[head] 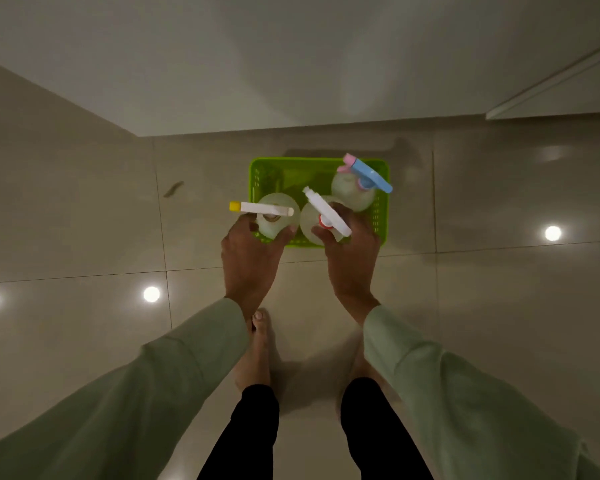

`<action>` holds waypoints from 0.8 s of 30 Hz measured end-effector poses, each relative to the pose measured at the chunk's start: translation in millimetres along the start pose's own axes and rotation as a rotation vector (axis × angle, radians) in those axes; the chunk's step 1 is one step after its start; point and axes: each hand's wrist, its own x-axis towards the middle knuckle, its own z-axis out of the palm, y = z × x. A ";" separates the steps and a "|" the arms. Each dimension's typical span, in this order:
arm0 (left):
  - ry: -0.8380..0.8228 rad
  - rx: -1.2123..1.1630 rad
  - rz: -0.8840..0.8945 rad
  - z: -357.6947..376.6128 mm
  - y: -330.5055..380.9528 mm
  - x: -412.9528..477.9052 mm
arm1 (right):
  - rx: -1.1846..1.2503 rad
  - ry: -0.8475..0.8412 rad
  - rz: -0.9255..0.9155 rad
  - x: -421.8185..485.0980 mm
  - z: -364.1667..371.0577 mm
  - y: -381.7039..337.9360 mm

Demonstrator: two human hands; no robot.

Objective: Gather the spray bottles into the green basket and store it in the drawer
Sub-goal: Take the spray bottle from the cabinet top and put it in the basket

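Note:
A green plastic basket [291,168] sits on the tiled floor in front of a white cabinet. A spray bottle with a blue and pink head [354,192] stands in its right rear corner. My left hand [250,251] grips a clear spray bottle with a white head and yellow nozzle [274,220] over the basket's near left corner. My right hand [352,251] grips a clear spray bottle with a white head and red collar [314,218] over the basket's near middle. Whether these two bottles rest on the basket's bottom cannot be told.
A white cabinet front [291,81] rises just behind the basket, with a drawer or door edge [551,88] at the upper right. My bare feet [257,351] stand close behind the basket on glossy tiles. A small dark mark [173,188] lies on the floor to the left.

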 end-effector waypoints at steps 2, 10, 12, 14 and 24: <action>0.077 -0.105 -0.070 6.6 4.5 3.0 | -0.029 0.004 -0.009 -4.8 2.5 9.9; 0.192 -0.177 -0.203 20.9 16.7 24.9 | -0.150 0.001 -0.021 -10.0 15.3 22.0; 0.174 -0.156 -0.166 20.9 19.4 29.2 | -0.172 -0.012 -0.021 -9.8 16.9 20.7; 0.141 -0.159 -0.110 19.8 21.4 32.7 | -0.193 -0.013 -0.022 -8.3 18.8 17.5; 0.073 0.072 0.319 7.3 25.9 46.5 | -0.262 -0.001 0.071 0.2 24.0 6.1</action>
